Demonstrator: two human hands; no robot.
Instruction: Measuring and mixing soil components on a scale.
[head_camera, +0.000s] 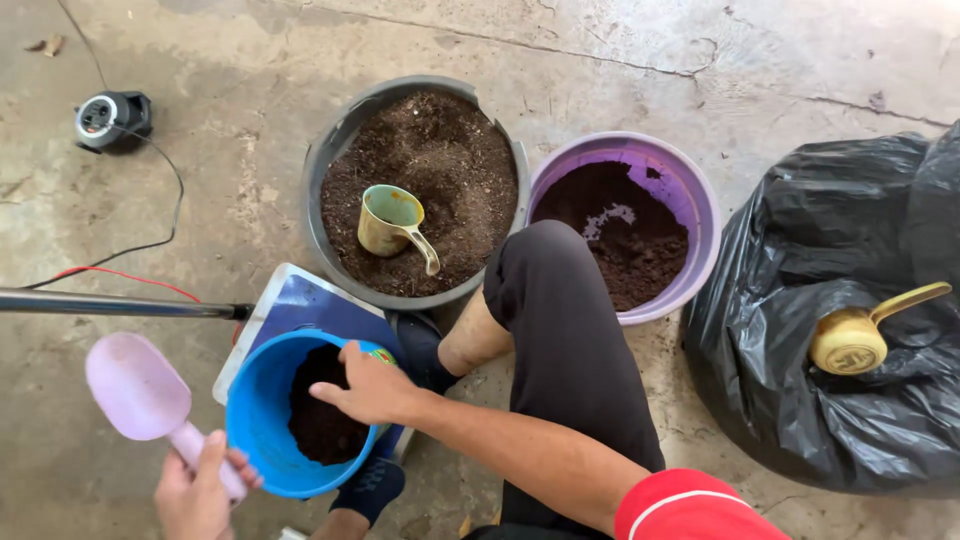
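Fingers (330, 392) of the right hand (375, 388) spread loosely over soil in the blue pot (258, 420); left hand (195, 495), at seven o'clock, grips a pink scoop (140, 395).

The right hand (375, 385) reaches into the blue bucket (262, 420) of dark soil; the left hand (195, 495), at seven o'clock, grips a pink scoop (140, 390).

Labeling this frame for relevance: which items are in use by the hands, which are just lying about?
In use:
right hand reaching into the blue pot of dark soil
left hand holding the pink scoop

Lying about:
grey tub with a green cup
purple tub
black bag with a yellow cup
extension reel
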